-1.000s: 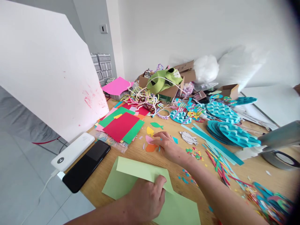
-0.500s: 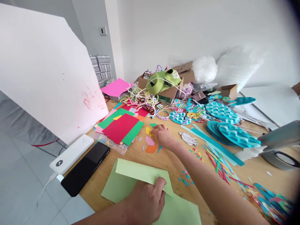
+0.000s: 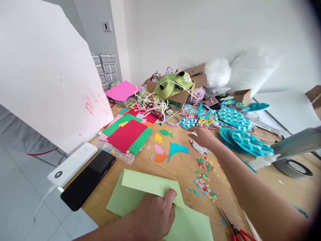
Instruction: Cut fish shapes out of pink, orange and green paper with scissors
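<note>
"What do the hands have?"

"The left hand has the sheet pinched under its thumb, over the table. The right hand, fingers loosely bent, is just beyond the drawing; whether it holds anything, I can't tell."

"What's finished?"

"Ahead of the left hand lie a green fish, yellow fish and orange fish, apparently cut out. The sheet is folded over; I see no fish cut from it. The scissors lie to that hand's right, unheld."

"And around?"

"Wooden tabletop, phone left of the sheet hand, tiled floor past that, pale wall beyond both hands."
</note>
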Action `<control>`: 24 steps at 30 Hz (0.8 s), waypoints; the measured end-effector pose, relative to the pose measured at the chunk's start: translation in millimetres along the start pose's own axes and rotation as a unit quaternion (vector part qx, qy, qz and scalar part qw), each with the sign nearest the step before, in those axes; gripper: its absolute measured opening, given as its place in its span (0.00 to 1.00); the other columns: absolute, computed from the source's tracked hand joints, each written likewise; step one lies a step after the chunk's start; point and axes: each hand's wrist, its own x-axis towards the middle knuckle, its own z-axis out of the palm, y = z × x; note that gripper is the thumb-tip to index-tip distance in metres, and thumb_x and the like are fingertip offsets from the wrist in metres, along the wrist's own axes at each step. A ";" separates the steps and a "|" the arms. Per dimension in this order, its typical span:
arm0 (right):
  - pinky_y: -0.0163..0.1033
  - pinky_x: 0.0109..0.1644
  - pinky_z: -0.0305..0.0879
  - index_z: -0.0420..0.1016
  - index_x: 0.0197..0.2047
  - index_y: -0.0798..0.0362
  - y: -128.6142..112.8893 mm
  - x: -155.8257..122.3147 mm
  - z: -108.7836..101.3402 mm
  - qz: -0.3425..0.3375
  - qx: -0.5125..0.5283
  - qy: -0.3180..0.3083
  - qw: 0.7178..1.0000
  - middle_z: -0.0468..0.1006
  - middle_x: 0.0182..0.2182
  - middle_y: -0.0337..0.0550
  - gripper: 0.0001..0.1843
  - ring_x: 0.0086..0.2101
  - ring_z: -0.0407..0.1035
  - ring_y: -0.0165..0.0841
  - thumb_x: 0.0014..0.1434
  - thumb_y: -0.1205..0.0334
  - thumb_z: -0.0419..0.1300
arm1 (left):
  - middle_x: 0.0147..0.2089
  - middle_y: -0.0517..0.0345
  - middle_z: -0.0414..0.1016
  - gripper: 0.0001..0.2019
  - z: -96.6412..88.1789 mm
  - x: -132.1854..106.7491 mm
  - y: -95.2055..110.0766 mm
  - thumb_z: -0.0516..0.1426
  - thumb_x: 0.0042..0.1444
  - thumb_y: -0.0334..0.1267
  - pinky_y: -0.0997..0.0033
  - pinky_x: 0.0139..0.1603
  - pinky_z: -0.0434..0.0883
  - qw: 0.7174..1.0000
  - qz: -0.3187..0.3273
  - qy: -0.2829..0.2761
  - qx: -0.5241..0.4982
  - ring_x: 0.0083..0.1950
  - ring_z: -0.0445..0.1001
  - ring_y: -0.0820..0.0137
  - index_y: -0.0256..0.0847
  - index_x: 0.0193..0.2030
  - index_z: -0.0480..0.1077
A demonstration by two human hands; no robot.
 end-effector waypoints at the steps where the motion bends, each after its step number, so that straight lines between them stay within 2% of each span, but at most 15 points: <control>1: 0.46 0.54 0.61 0.76 0.53 0.58 12.3 -5.7 0.0 0.008 -0.009 -0.010 1.000 0.76 0.49 0.56 0.19 0.50 0.68 0.48 0.61 0.60 0.58 | 0.20 0.62 0.72 0.12 1.1 -0.2 0.1 0.46 0.58 0.32 0.69 0.18 0.53 1.000 -0.005 0.001 0.004 0.19 0.71 0.64 0.42 0.48 0.61; 3: 0.47 0.52 0.63 0.77 0.52 0.59 31.2 -16.8 4.0 0.021 -0.023 -0.032 0.999 0.78 0.48 0.57 0.21 0.49 0.70 0.50 0.58 0.57 0.61 | 0.20 0.62 0.72 0.12 2.6 -0.4 0.4 0.46 0.59 0.33 0.70 0.19 0.54 1.000 -0.011 0.002 0.008 0.20 0.72 0.64 0.42 0.49 0.61; 6: 0.49 0.52 0.63 0.75 0.54 0.59 44.4 -28.6 14.5 0.037 -0.036 -0.052 0.997 0.78 0.49 0.58 0.25 0.49 0.70 0.52 0.56 0.54 0.62 | 0.22 0.61 0.73 0.12 2.3 -0.3 0.9 0.46 0.59 0.32 0.71 0.20 0.57 1.000 -0.011 -0.004 0.002 0.22 0.73 0.65 0.42 0.49 0.61; 10: 0.47 0.52 0.62 0.74 0.55 0.58 44.6 -31.9 24.1 0.041 -0.035 -0.050 0.997 0.78 0.50 0.56 0.25 0.51 0.69 0.50 0.56 0.55 0.61 | 0.22 0.61 0.74 0.13 -1.1 0.7 1.8 0.46 0.58 0.32 0.72 0.21 0.58 1.000 -0.014 -0.015 -0.003 0.23 0.74 0.65 0.40 0.49 0.61; 19: 0.45 0.49 0.63 0.77 0.51 0.54 43.3 -24.7 29.3 0.048 -0.004 -0.041 0.998 0.81 0.41 0.50 0.22 0.46 0.72 0.48 0.51 0.59 0.64 | 0.21 0.62 0.73 0.12 0.9 2.1 -0.8 0.46 0.57 0.31 0.70 0.20 0.57 1.000 -0.010 0.001 -0.004 0.22 0.73 0.64 0.41 0.48 0.62; 24: 0.42 0.44 0.64 0.80 0.43 0.55 42.5 -24.1 28.2 0.047 0.026 -0.023 0.998 0.81 0.38 0.52 0.17 0.43 0.72 0.46 0.49 0.61 0.64 | 0.21 0.62 0.72 0.12 1.2 2.0 -0.3 0.47 0.58 0.32 0.71 0.19 0.54 1.000 -0.009 0.005 -0.003 0.21 0.73 0.66 0.41 0.48 0.62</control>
